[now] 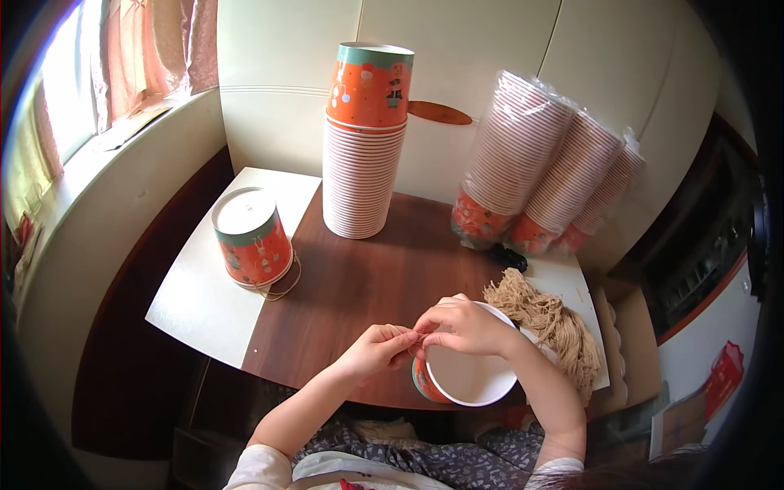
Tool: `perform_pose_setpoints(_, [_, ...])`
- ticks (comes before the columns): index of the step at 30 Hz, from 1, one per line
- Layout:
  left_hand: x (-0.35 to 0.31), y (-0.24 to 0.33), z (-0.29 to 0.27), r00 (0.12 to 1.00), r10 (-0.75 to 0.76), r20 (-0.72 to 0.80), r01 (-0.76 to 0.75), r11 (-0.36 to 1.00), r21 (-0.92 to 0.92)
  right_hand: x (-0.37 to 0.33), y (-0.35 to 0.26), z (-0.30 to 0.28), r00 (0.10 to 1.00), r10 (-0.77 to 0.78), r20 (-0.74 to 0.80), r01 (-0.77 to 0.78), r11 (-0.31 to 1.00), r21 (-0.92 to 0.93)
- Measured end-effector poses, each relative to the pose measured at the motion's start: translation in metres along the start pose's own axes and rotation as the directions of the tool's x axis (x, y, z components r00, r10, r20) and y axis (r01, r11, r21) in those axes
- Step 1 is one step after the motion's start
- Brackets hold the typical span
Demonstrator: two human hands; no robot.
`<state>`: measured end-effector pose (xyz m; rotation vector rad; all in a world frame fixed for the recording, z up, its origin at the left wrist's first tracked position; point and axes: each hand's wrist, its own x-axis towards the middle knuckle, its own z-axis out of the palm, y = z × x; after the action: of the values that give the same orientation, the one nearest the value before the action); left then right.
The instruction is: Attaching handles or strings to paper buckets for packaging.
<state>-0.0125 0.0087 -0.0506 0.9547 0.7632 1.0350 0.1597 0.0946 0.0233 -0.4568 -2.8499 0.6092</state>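
A paper bucket (472,371) with a white rim and an orange and green printed side stands at the table's front edge, its open mouth tilted toward me. At its left rim my left hand (384,347) and my right hand (461,327) meet, fingertips pinched together. Whatever they pinch is too small to make out. My right forearm crosses over the bucket's right side. Just beyond the bucket lies a bundle of beige cords (547,318). Toward the left an upside-down bucket (251,245) of the same print stands with a thin cord loop (286,286) hanging at its lower rim.
A tall stack of nested buckets (365,163) rises at the back of the brown and white table (286,343). Several plastic-wrapped stacks (531,155) lean at the back right, near a small black object (510,259). A cardboard box (637,351) stands beyond the right edge.
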Motion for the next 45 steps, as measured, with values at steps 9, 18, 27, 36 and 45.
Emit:
perform_pose_setpoints(9, [0.005,-0.004,-0.007,0.998,-0.054,0.037,0.058,0.987,-0.148,-0.016,-0.025,0.009,0.959,0.206,-0.194,-0.196,0.978,0.071])
perform_pose_setpoints(18, [0.01,-0.01,-0.007,0.999,-0.045,0.029,0.051,0.972,-0.23,-0.027,-0.051,0.035,0.94,0.141,-0.311,-0.149,0.989,0.0])
perform_pose_setpoints(27, [0.008,-0.007,-0.009,1.0,0.018,-0.006,-0.019,0.989,-0.144,-0.033,-0.045,0.028,0.926,0.197,-0.322,-0.227,0.972,-0.058])
perform_pose_setpoints(36, [0.01,-0.011,-0.012,0.997,0.078,0.024,-0.073,0.984,-0.162,-0.033,-0.035,0.024,0.91,0.317,-0.269,-0.271,0.943,0.193])
perform_pose_setpoints(45, [0.009,-0.013,-0.016,0.999,-0.024,0.032,0.031,0.967,-0.251,-0.028,-0.038,0.035,0.911,0.196,-0.364,-0.197,0.98,0.034])
